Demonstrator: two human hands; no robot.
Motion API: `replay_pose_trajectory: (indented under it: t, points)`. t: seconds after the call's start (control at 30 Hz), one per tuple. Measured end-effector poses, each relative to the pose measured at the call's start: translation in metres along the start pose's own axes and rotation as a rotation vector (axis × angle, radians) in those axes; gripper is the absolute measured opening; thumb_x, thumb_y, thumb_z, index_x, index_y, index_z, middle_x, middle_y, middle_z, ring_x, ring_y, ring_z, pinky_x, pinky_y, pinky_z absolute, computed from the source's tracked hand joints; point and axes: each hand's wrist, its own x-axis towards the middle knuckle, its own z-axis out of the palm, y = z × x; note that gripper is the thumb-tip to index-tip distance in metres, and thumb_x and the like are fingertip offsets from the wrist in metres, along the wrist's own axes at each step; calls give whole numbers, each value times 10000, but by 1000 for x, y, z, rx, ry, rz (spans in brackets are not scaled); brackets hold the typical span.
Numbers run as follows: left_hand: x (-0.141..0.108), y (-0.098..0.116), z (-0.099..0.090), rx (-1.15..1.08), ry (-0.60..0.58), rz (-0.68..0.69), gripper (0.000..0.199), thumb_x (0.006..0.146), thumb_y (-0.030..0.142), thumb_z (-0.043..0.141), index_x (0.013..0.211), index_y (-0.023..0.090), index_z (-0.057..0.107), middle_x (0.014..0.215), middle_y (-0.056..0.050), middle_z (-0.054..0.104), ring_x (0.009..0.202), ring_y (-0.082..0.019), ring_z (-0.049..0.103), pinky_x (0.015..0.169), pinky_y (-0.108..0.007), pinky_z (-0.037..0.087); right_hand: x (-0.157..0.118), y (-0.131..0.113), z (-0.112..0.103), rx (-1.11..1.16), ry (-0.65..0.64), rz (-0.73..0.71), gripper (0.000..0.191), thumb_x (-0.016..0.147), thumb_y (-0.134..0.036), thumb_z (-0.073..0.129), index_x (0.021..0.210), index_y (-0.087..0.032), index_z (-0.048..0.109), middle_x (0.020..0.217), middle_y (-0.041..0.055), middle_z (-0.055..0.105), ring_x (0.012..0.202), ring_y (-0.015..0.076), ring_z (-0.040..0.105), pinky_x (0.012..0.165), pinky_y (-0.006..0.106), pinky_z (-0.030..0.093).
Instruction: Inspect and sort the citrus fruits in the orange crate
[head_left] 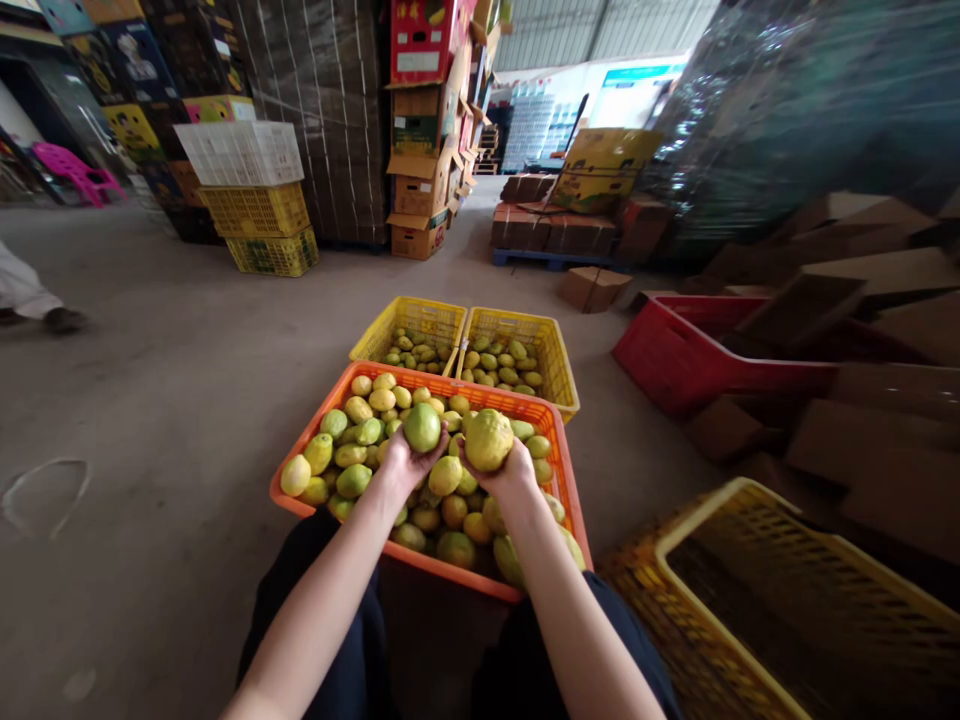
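My left hand point(406, 467) holds a smooth, round green lemon point(422, 428) from below, its fingers curled under the fruit. In my right hand point(513, 471) is a larger, lumpy yellow lemon point(489, 440), raised to about the same height. Both hands are over an orange plastic crate point(566, 470) heaped with yellow and green lemons point(445, 475). Beyond that crate's far rim, two yellow crates point(552, 350) stand side by side with a lower layer of similar fruit in them. My forearms cover part of the fruit in the orange crate.
To my right are a yellow crate point(739, 490) and a red crate point(664, 365) among heaped cardboard point(892, 440). White and yellow crates point(259, 208) are stacked at the left. Behind rise box stacks point(420, 190) and a loaded blue pallet point(551, 258). A person's leg point(26, 285) shows far left.
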Motion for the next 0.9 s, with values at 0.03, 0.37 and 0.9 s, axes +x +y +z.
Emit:
replay_pose_trajectory:
  t: [0.03, 0.37, 0.9]
  points:
    - [0, -1, 0, 4, -6, -4, 271, 991, 243, 409, 1152, 218, 626, 1016, -122, 716, 908, -247, 746, 705, -398, 651, 0, 0, 0, -6, -7, -2, 121, 838, -322, 503, 888, -268, 599, 668, 34, 688, 633, 234, 689, 559, 391, 603]
    - [1, -1, -1, 63, -20, 20, 264, 943, 262, 536, 1194, 263, 619, 1002, -99, 749, 926, -280, 754, 729, -466, 656, 1, 1, 1, 2, 21, -28, 89, 859, -301, 516, 852, -277, 602, 637, -4, 685, 573, 204, 664, 535, 346, 594]
    - [-4, 5, 1, 158, -54, 5, 289, 985, 364, 503, 1138, 163, 643, 848, -89, 710, 803, -233, 718, 778, -404, 624, 6, -1, -5, -64, -51, -17, 176, 842, -358, 510, 893, -228, 618, 668, 60, 697, 605, 248, 660, 556, 395, 577]
